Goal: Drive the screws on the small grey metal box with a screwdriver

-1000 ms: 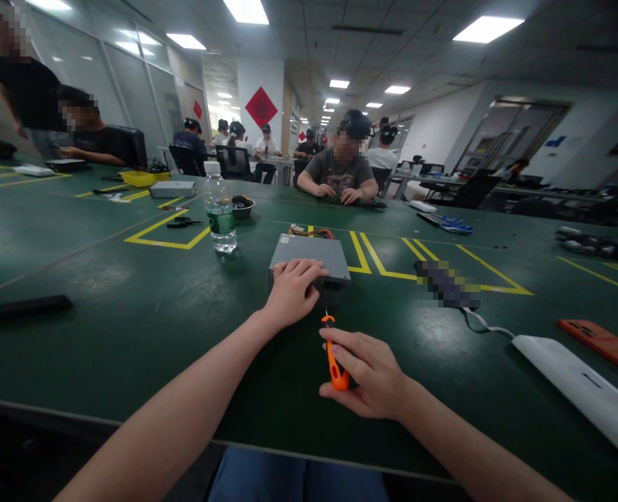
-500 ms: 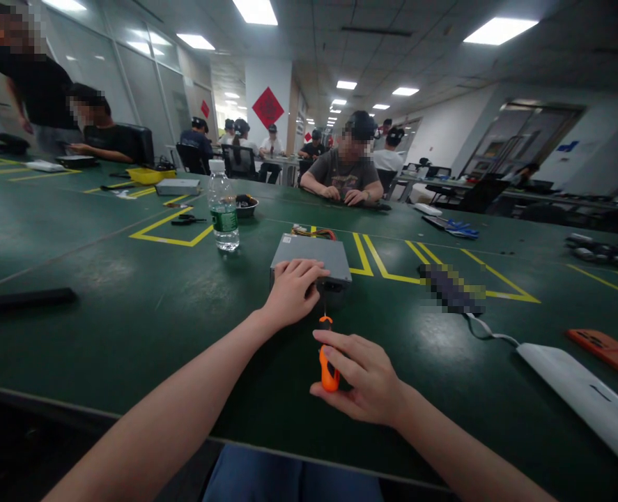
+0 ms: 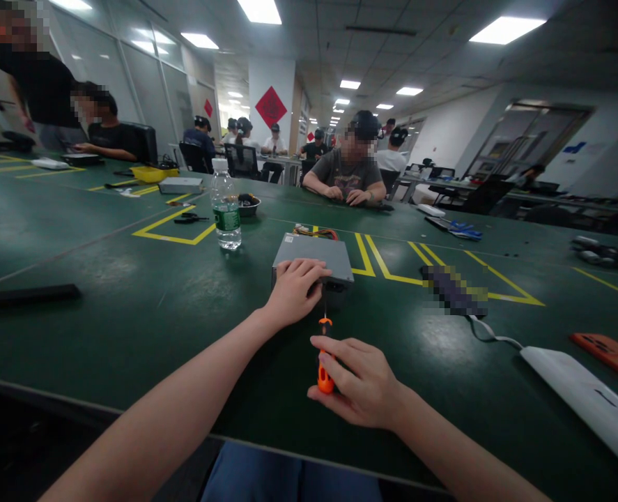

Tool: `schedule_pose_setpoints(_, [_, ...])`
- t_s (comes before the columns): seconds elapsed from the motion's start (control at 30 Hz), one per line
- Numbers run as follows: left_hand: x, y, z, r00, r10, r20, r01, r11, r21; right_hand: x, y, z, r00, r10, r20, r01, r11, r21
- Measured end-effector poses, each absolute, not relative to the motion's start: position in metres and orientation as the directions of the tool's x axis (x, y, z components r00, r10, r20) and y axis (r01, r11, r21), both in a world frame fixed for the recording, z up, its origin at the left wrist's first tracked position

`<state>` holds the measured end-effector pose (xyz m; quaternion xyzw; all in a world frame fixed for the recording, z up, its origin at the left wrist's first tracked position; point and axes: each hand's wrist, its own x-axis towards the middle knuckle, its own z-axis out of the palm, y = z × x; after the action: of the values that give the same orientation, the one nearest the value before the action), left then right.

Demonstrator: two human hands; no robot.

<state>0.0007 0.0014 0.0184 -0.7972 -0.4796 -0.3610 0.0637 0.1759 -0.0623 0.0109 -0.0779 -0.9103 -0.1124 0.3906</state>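
Observation:
A grey metal box [image 3: 313, 250] with coloured wires at its far end lies on the green table [image 3: 131, 314] in front of me. My left hand [image 3: 292, 291] rests over its near edge, fingers curled on the top. My right hand [image 3: 358, 380] is closed round the orange handle of a screwdriver [image 3: 324, 355]. The thin shaft points at the near face of the box, beside my left hand.
A water bottle [image 3: 227, 206] stands left of the box, with a small bowl [image 3: 249, 204] behind it. A white device [image 3: 580, 394] with a cable and an orange phone [image 3: 609, 348] lie at the right. A black bar [image 3: 24, 293] lies at the left. People sit at the far side.
My right hand has turned a little on the screwdriver handle, covering more of it. The left hand and the box have stayed put. The view has shifted slightly.

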Motion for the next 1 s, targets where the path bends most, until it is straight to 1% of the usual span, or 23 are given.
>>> schedule_pose_setpoints(0.13, [0.0006,0.0018,0.0182,0.282,0.711,0.644,0.807,-0.539,0.241,0.1753,-0.0628,0.0107,-0.719,0.096,0.688,0.229,0.968,0.104])
schedule_pose_setpoints(0.23, [0.0007,0.0026,0.0176,0.275,0.713,0.644,0.812,-0.532,0.242,0.1749,-0.0638,0.0143,-0.755,0.086,0.650,0.237,0.960,0.149])
schedule_pose_setpoints(0.3, [0.0009,0.0033,0.0169,0.273,0.713,0.646,0.815,-0.528,0.239,0.1748,-0.0640,0.0147,-0.742,0.061,0.668,0.240,0.954,0.180])
schedule_pose_setpoints(0.43, [0.0014,0.0040,0.0158,0.270,0.716,0.644,0.818,-0.523,0.239,0.1758,-0.0630,0.0095,-0.677,0.029,0.736,0.229,0.958,0.172])
schedule_pose_setpoints(0.63, [0.0014,0.0032,0.0169,0.271,0.718,0.641,0.816,-0.525,0.243,0.1764,-0.0620,0.0098,-0.703,0.061,0.708,0.213,0.969,0.128])
schedule_pose_setpoints(0.77, [0.0013,0.0033,0.0172,0.274,0.712,0.646,0.812,-0.532,0.242,0.1756,-0.0629,0.0161,-0.737,0.040,0.675,0.226,0.955,0.191])
schedule_pose_setpoints(0.87, [0.0016,0.0037,0.0169,0.275,0.706,0.652,0.812,-0.534,0.236,0.1754,-0.0625,0.0150,-0.705,0.017,0.709,0.237,0.948,0.214])
schedule_pose_setpoints(1.0, [0.0019,0.0040,0.0165,0.270,0.709,0.652,0.816,-0.528,0.236,0.1760,-0.0617,0.0080,-0.658,0.013,0.753,0.236,0.953,0.190])
